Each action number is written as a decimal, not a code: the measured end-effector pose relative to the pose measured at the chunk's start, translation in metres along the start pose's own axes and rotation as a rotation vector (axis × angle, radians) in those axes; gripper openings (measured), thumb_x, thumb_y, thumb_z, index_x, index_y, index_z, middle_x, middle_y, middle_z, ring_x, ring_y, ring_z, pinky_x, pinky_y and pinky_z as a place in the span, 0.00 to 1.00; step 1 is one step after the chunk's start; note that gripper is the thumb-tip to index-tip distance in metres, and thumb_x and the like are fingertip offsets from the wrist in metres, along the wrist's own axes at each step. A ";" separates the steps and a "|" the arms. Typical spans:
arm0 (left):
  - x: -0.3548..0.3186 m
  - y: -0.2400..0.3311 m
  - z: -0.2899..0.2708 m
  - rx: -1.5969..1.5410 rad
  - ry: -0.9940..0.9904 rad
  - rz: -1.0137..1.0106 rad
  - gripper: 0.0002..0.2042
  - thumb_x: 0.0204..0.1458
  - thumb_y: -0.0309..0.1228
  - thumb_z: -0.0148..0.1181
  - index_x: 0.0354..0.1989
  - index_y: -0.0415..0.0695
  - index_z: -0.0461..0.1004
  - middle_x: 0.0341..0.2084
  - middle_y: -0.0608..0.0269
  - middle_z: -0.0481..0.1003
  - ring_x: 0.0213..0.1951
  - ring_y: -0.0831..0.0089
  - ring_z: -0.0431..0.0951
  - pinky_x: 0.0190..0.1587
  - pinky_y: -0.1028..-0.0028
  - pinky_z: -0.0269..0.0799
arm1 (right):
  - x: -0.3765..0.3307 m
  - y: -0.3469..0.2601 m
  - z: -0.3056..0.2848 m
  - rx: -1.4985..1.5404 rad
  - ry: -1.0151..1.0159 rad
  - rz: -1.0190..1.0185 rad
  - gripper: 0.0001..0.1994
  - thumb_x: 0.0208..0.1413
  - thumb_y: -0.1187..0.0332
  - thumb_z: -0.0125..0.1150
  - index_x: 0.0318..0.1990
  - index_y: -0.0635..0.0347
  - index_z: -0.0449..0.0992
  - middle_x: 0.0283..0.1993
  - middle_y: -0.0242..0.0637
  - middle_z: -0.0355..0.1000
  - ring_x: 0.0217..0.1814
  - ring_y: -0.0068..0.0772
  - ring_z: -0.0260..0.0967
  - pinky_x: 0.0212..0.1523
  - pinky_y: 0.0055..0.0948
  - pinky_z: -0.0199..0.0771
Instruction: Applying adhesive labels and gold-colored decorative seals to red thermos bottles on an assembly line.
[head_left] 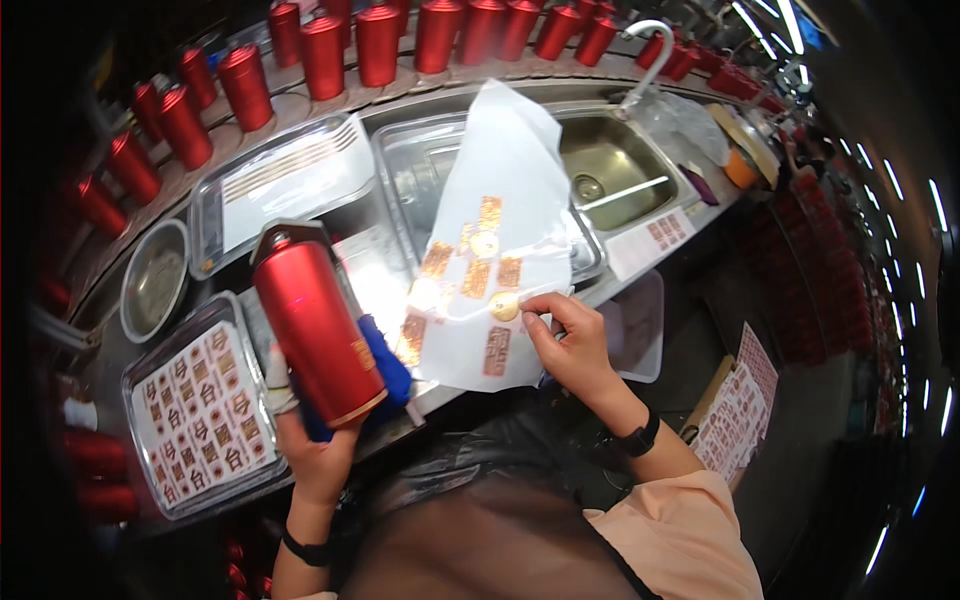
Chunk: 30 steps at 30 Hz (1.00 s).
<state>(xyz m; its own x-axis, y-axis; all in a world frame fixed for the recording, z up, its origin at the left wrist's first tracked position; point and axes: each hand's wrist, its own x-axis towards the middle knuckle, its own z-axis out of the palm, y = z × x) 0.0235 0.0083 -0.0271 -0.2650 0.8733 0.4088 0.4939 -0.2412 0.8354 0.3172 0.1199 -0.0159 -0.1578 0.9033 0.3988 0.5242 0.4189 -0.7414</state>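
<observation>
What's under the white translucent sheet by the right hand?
A silver rectangular metal tray shows past both sides of the white translucent sheet. Anything in the tray's middle is covered, so can't tell.

A curved faucet (656, 70) rises at the metal sink (608, 150), beside a crumpled clear bag (692, 130).

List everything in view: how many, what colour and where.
Held bottle: one, red, left of centre
Other bottles: many, red, mostly at back
Translucent sheet: one, whitish, centre
Stickers: several, gold, on that sheet
Trays: three, silver, left and middle
Bowl: one, silver, left
Cloth: one, blue, by held bottle
Sink: one, silver, right
Tap: one, silver, behind sink
Bin: one, clear, centre right
Printed sheets: several, white, left and right
Left hand: one, black wristband, holding bottle
Right hand: one, black wristband, fingers at gold disc
</observation>
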 end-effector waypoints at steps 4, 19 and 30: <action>0.000 -0.006 0.003 0.085 0.037 0.063 0.47 0.42 0.28 0.75 0.70 0.36 0.50 0.67 0.50 0.58 0.66 0.61 0.60 0.66 0.67 0.55 | 0.009 0.048 -0.037 -0.221 0.135 0.106 0.06 0.51 0.71 0.62 0.35 0.60 0.79 0.28 0.39 0.75 0.23 0.31 0.67 0.26 0.27 0.66; -0.003 -0.009 0.007 0.102 0.035 0.031 0.48 0.44 0.34 0.75 0.71 0.38 0.48 0.69 0.50 0.54 0.68 0.60 0.56 0.68 0.65 0.51 | 0.097 0.243 -0.184 -0.873 0.160 0.395 0.17 0.48 0.64 0.63 0.48 0.43 0.80 0.43 0.49 0.74 0.50 0.53 0.72 0.51 0.42 0.73; -0.011 -0.017 0.004 0.200 0.028 -0.040 0.50 0.43 0.36 0.76 0.71 0.36 0.48 0.69 0.49 0.54 0.68 0.59 0.56 0.68 0.65 0.51 | 0.113 0.315 -0.244 -0.871 0.245 0.623 0.24 0.43 0.54 0.69 0.49 0.51 0.80 0.48 0.54 0.75 0.54 0.54 0.71 0.54 0.42 0.72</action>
<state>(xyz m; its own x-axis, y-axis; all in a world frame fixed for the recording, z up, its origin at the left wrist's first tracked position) 0.0213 0.0044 -0.0472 -0.3093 0.8679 0.3886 0.6360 -0.1150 0.7631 0.6684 0.3317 -0.0729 0.4600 0.8506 0.2549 0.8807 -0.4004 -0.2532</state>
